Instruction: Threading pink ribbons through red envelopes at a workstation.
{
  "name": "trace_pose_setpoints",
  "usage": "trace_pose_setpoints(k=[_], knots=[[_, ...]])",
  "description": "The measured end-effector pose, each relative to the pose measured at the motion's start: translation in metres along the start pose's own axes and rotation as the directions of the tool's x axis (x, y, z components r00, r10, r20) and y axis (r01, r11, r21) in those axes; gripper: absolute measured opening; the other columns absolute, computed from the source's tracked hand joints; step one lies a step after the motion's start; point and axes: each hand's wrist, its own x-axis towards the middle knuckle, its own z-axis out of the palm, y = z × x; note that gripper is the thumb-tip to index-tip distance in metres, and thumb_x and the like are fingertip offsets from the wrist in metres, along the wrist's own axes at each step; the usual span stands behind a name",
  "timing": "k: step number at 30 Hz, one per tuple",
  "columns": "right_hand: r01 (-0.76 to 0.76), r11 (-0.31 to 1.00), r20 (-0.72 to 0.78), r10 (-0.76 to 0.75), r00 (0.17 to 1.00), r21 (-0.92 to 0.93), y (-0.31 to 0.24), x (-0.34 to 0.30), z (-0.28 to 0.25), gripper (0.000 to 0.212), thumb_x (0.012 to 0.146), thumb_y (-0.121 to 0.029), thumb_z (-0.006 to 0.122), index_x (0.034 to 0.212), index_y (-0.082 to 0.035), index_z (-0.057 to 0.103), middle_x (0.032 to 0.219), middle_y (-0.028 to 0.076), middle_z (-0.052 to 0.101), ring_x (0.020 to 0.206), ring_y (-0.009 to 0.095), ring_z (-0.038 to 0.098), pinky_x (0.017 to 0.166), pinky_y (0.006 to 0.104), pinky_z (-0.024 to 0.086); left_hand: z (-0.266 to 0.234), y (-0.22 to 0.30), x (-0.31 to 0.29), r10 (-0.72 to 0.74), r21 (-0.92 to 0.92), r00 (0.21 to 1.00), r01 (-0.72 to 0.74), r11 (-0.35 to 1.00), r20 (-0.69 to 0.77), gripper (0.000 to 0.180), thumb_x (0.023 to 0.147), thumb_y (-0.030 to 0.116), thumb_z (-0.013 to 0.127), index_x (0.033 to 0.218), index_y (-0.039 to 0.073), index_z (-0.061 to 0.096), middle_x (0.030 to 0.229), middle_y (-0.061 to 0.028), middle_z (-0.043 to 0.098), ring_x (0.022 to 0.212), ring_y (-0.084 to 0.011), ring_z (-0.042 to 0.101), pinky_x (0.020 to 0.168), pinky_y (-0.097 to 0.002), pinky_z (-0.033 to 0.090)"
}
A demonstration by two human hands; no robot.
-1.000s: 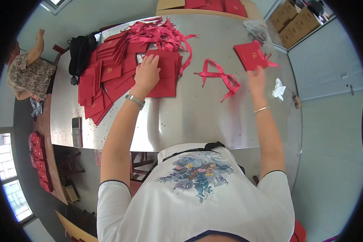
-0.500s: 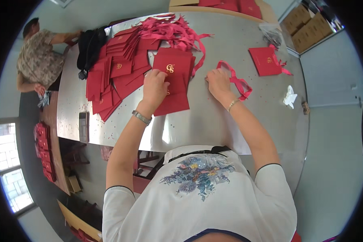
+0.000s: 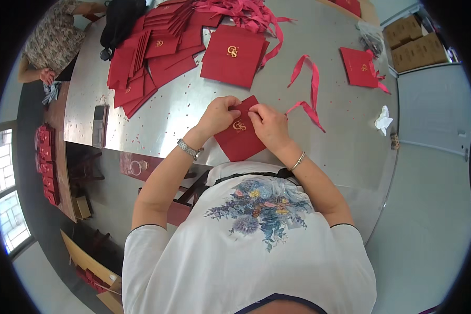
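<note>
A small red paper bag (image 3: 239,141) with a gold emblem lies tilted at the table's near edge, in front of my body. My left hand (image 3: 221,116) pinches its upper left side. My right hand (image 3: 269,124) is closed at its upper right side, fingertips on the bag. Beside the right hand a loose pink ribbon (image 3: 315,86) lies in a bent line; one end reaches the back of that hand, and I cannot tell whether the fingers hold it. Just beyond my hands is a short stack of red bags (image 3: 230,63).
Piles of red bags (image 3: 167,68) and a heap of pink ribbons (image 3: 246,13) cover the far left. A phone (image 3: 99,125) lies at the left edge. At right are a ribboned red bag (image 3: 358,68) and a crumpled white tissue (image 3: 383,121). Another person (image 3: 52,36) stands far left.
Both hands have come together nearer my body. My left hand has brought one red bag off the stack, and my right hand has moved left to it. The pink ribbon has stretched out.
</note>
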Motion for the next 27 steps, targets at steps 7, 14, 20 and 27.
trace_pose_setpoints(k=[7, 14, 20, 27], knots=[[-0.034, 0.999, 0.033, 0.034, 0.999, -0.007, -0.002, -0.002, -0.002, 0.009, 0.081, -0.014, 0.065, 0.083, -0.006, 0.065, 0.079, 0.014, 0.066, 0.070, 0.032, 0.064, 0.063, 0.0403, 0.051, 0.009, 0.013, -0.013, 0.039, -0.045, 0.999, -0.040, 0.998, -0.030, 0.020, 0.084, 0.002, 0.059, 0.103, -0.002, 0.064, 0.085, -0.0073, 0.067, 0.078, -0.0119, 0.061, 0.073, -0.0276, 0.049], [-0.150, 0.985, 0.109, 0.159, 0.981, -0.090, -0.013, 0.004, -0.007, 0.011, 0.081, -0.013, 0.060, 0.077, -0.004, 0.063, 0.074, 0.016, 0.065, 0.068, 0.035, 0.064, 0.062, 0.0436, 0.051, 0.021, 0.026, -0.027, 0.243, 0.241, 0.963, -0.210, 0.948, -0.118, 0.024, 0.081, 0.006, 0.058, 0.104, 0.002, 0.064, 0.092, -0.0173, 0.067, 0.082, -0.0311, 0.065, 0.073, -0.0353, 0.051], [-0.047, 0.966, 0.151, 0.088, 0.985, -0.255, -0.027, 0.007, -0.018, 0.013, 0.084, -0.013, 0.056, 0.090, -0.002, 0.056, 0.074, 0.019, 0.065, 0.070, 0.039, 0.064, 0.064, 0.0476, 0.051, 0.020, 0.049, -0.035, 0.322, 0.371, 0.944, -0.273, 0.888, -0.076, 0.023, 0.079, 0.007, 0.058, 0.101, 0.005, 0.064, 0.092, -0.0170, 0.066, 0.084, -0.0372, 0.062, 0.071, -0.0408, 0.050], [-0.134, 0.984, 0.225, 0.104, 0.969, 0.120, -0.008, 0.009, -0.024, 0.018, 0.083, -0.009, 0.060, 0.098, -0.002, 0.054, 0.078, 0.019, 0.066, 0.075, 0.038, 0.065, 0.066, 0.0460, 0.050, 0.008, 0.037, -0.021, 0.155, 0.043, 0.988, -0.155, 0.987, 0.020, 0.022, 0.090, 0.015, 0.057, 0.103, -0.001, 0.066, 0.088, -0.0135, 0.069, 0.080, -0.0182, 0.065, 0.074, -0.0295, 0.050]])
